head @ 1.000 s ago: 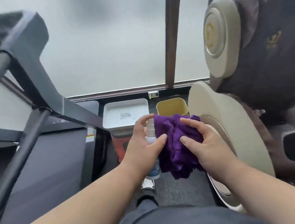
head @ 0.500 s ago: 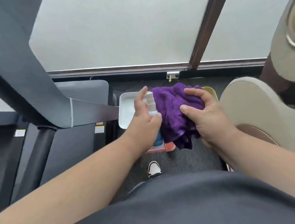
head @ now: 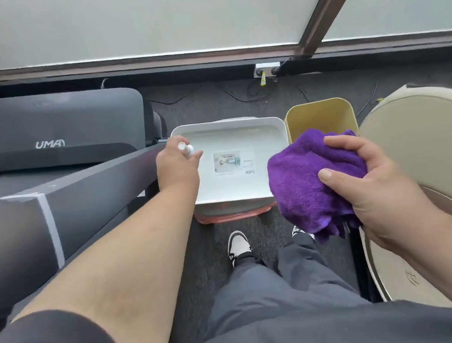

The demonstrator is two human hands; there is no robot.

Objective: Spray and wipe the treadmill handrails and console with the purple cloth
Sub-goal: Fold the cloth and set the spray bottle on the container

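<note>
Down between the treadmill and a cream-coloured chair, the person stands on dark carpet with both hands out in front. The left hand is curled round a small spray bottle, of which only the white top shows above the fingers; it is held over the left edge of a white lid that covers a box on the floor. That hand sits just beside the end of the treadmill handrail, a dark grey bar with a pale band near its closer end, running in from the left side; whether hand and rail touch cannot be told.

The right hand grips the purple cloth, bunched up, with the thumb across its front and the fingers wrapped over the top. A loose part of the cloth hangs below the hand. The cloth is held in the air, apart from the handrail, in front of the right side of the white lid and a yellow bin that stands just beside the box.

Farther left, the treadmill's dark motor cover carries pale lettering. The cream chair fills the right edge. Below, two black-and-white shoes and grey trousers show on the carpet. A frosted window with a brown frame runs along the top, with cables lying on the carpet beneath it.
</note>
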